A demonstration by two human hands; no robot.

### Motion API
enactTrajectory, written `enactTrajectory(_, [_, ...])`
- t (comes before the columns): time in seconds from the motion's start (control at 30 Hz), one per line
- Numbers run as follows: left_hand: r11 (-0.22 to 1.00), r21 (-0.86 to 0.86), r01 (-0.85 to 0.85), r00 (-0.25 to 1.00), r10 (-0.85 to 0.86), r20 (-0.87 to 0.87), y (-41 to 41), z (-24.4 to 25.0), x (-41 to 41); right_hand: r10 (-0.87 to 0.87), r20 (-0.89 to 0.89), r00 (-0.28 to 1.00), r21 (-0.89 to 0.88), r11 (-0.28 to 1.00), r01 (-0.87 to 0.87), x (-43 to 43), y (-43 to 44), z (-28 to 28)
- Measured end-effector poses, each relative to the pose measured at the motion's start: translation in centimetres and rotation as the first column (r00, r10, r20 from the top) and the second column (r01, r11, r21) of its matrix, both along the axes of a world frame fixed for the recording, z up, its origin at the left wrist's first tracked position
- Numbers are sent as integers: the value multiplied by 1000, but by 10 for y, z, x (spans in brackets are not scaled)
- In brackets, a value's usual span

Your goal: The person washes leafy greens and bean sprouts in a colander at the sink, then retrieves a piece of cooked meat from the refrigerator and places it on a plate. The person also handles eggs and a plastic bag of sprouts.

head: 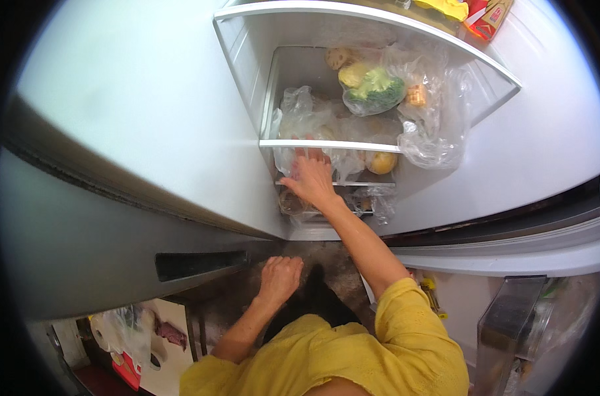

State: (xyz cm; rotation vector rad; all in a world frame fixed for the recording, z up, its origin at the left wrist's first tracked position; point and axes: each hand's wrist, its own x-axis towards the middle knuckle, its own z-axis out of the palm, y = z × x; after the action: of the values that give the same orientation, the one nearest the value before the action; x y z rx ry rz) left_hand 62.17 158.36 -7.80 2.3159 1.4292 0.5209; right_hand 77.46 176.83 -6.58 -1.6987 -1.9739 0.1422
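My right hand (313, 177) reaches into the refrigerator at the white front edge of a shelf (349, 144). Its thumb stands apart and its fingertips pass behind that edge, against or close to clear plastic bags (286, 161); nothing shows in its grasp. Lower down, in front of my body, my left hand (281, 276) hangs with curled fingers and no visible object. Bagged broccoli (377, 91) lies to the right of my right hand, beside a bagged piece of corn (416, 95) and a cut lotus root (337, 58). Under the shelf edge sits a yellow round fruit (381, 162).
An upper shelf edge (349, 7) carries a red and tan package (488, 17). To the left is a grey door with a recessed handle (201, 265). The open door with bins (510, 312) stands right. Rolls and bags lie on a surface (168, 364) at lower left.
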Motion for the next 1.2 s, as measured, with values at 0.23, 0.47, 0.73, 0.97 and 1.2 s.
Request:
enactTrajectory(0.23, [992,-43,-115,992,112,-58,-34,-8,-45,-130,91,987,74,990,123,15,57,-76])
enactTrajectory(0.47, [979,-145,-143,990,142,-16,-38,-34,-58,-476,-438,762,-100,869,485,91,71,-104])
enactTrajectory(0.73, [796,-596,-105,795,427,431,33,-54,12,-386,-915,118,-317,868,381,145,59,-146])
enactTrajectory(0.97, [619,-784,-55,401,732,550,146,-25,83,-99,-472,876,153,969,192,98,-18,-133])
enactTrajectory(1.2, [606,-788,111,-201,790,579,184,-91,100,319,-214,923,179,942,-283,68,-47,-97])
